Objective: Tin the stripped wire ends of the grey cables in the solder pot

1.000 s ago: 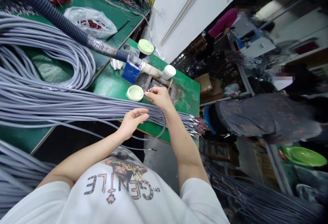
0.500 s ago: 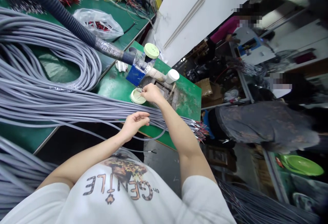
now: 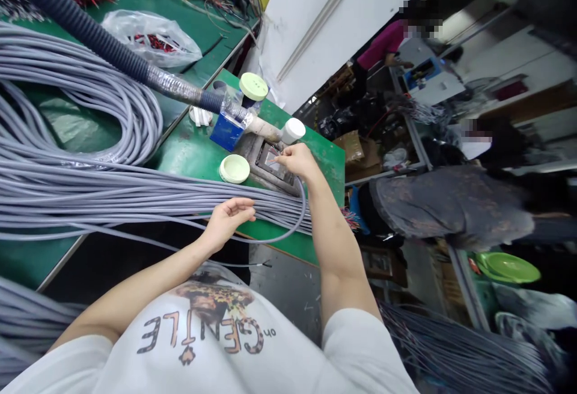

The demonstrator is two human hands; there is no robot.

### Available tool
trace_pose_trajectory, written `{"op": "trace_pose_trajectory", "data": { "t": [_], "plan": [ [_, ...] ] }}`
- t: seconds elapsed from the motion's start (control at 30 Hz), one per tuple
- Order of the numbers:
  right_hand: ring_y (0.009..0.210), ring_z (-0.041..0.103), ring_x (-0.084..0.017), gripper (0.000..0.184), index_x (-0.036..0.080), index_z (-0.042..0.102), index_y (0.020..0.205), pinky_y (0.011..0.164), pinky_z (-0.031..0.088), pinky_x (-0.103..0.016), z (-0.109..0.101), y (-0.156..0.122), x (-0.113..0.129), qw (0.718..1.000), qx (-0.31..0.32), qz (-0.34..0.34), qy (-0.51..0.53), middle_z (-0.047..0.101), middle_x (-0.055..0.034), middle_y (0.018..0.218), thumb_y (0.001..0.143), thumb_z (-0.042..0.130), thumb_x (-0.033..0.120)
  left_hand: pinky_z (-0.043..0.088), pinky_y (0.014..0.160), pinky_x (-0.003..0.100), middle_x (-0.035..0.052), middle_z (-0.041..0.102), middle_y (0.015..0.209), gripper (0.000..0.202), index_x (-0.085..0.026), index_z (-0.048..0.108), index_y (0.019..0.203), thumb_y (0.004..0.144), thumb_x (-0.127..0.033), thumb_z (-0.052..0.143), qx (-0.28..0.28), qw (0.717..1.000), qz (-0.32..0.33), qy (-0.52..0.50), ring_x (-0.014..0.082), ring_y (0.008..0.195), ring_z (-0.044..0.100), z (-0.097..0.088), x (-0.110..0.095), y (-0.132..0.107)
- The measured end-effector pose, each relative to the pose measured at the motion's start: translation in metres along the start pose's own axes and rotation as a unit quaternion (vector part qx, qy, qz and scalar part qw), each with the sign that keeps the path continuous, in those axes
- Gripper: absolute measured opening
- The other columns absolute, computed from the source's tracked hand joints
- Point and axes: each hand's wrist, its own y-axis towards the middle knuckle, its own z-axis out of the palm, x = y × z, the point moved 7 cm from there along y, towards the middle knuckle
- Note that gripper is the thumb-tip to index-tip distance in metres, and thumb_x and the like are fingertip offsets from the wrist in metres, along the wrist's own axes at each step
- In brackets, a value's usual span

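My right hand is closed in a pinch on the end of a grey cable, which loops down below the wrist and back left. Thin wire ends at its fingertips are over the shiny surface of a square solder pot. My left hand hovers at the near edge of a thick bundle of grey cables, fingers stretched and thumb apart, with nothing visible in it. A pale green round dish stands left of the pot.
A ribbed hose runs to a nozzle beside the pot, near a blue box. A white cup and a pale green lid stand behind. Coiled cable covers the left. Other people are at the right.
My right hand has moved right from the pale green dish to the solder pot, bringing the cable end along. My left hand has stayed nearly in place. The view has shifted slightly.
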Motion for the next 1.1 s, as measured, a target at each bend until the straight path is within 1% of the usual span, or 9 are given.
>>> {"op": "trace_pose_trajectory", "data": {
  "t": [0.1,0.23,0.33,0.5,0.73,0.83,0.9,1.0,1.1],
  "plan": [
    [0.052,0.037,-0.011,0.028,0.017,0.047,0.046,0.054,0.027,-0.026,0.001,0.007,-0.026,0.999,-0.005,0.042,-0.006,0.037,0.0039,0.045,0.067,0.063,0.027,0.050,0.073,0.027,0.0010,0.069,0.073,0.031,-0.015,0.071,0.089,0.064,-0.031,0.081,-0.001,1.000,0.001,0.008,0.0130,0.068,0.067,0.000,0.000,0.000],
    [0.055,0.042,-0.013,0.020,0.017,0.054,0.050,0.056,0.030,-0.027,0.008,0.017,-0.043,0.997,-0.002,0.076,-0.020,0.044,0.0015,0.047,0.066,0.063,0.024,0.051,0.074,0.027,0.0017,0.070,0.075,0.030,-0.016,0.071,0.089,0.065,-0.031,0.080,0.000,1.000,0.001,0.017,0.0135,0.069,0.068,-0.001,0.003,0.002],
    [0.058,0.047,-0.014,0.018,0.016,0.058,0.053,0.057,0.033,-0.026,0.012,0.024,-0.050,0.995,0.002,0.089,-0.035,0.050,-0.0009,0.051,0.066,0.064,0.026,0.051,0.075,0.027,0.0027,0.071,0.078,0.030,-0.015,0.071,0.090,0.066,-0.032,0.080,0.002,1.000,0.002,0.020,0.0143,0.071,0.068,-0.001,0.003,0.002],
    [0.064,0.053,-0.016,0.018,0.014,0.063,0.058,0.060,0.037,-0.026,0.017,0.034,-0.060,0.993,0.010,0.104,-0.050,0.058,-0.0041,0.058,0.067,0.067,0.029,0.052,0.074,0.028,0.0032,0.072,0.076,0.032,-0.015,0.071,0.088,0.065,-0.033,0.080,-0.004,1.000,-0.001,0.023,0.0154,0.071,0.069,0.000,0.001,0.001],
    [0.071,0.058,-0.019,0.012,0.016,0.064,0.059,0.066,0.041,-0.027,0.023,0.036,-0.061,0.992,0.022,0.114,-0.057,0.064,-0.0078,0.066,0.067,0.065,0.025,0.053,0.074,0.029,0.0041,0.072,0.076,0.031,-0.015,0.071,0.088,0.065,-0.034,0.080,-0.008,0.999,-0.001,0.031,0.0165,0.071,0.069,0.001,0.000,0.001],
    [0.068,0.057,-0.018,0.013,0.016,0.062,0.056,0.064,0.039,-0.027,0.023,0.036,-0.061,0.993,0.014,0.110,-0.051,0.062,-0.0065,0.063,0.066,0.065,0.024,0.053,0.075,0.030,0.0044,0.072,0.076,0.031,-0.015,0.071,0.088,0.065,-0.034,0.080,-0.011,0.999,0.003,0.036,0.0173,0.072,0.069,0.000,0.000,0.001],
    [0.063,0.054,-0.016,0.018,0.016,0.059,0.053,0.060,0.037,-0.027,0.019,0.033,-0.062,0.994,0.001,0.100,-0.032,0.057,-0.0039,0.057,0.066,0.066,0.025,0.053,0.075,0.029,0.0046,0.073,0.076,0.031,-0.015,0.071,0.088,0.065,-0.034,0.080,-0.010,0.999,0.002,0.035,0.0173,0.072,0.070,0.000,0.000,0.001],
    [0.055,0.047,-0.013,0.026,0.016,0.052,0.049,0.054,0.032,-0.025,0.005,0.019,-0.062,0.996,-0.028,0.076,0.027,0.049,0.0005,0.049,0.065,0.065,0.031,0.053,0.075,0.028,0.0040,0.073,0.076,0.031,-0.015,0.071,0.087,0.065,-0.033,0.080,-0.005,1.000,-0.002,0.030,0.0163,0.072,0.070,0.001,0.000,0.001],
    [0.050,0.042,-0.010,0.029,0.017,0.050,0.048,0.051,0.029,-0.025,-0.010,-0.002,-0.056,0.993,-0.048,0.037,0.097,0.045,0.0027,0.046,0.065,0.063,0.036,0.052,0.076,0.029,0.0035,0.072,0.073,0.031,-0.014,0.071,0.086,0.063,-0.032,0.081,-0.012,1.000,0.001,0.025,0.0156,0.070,0.069,0.001,-0.001,0.003]
  ]
}}
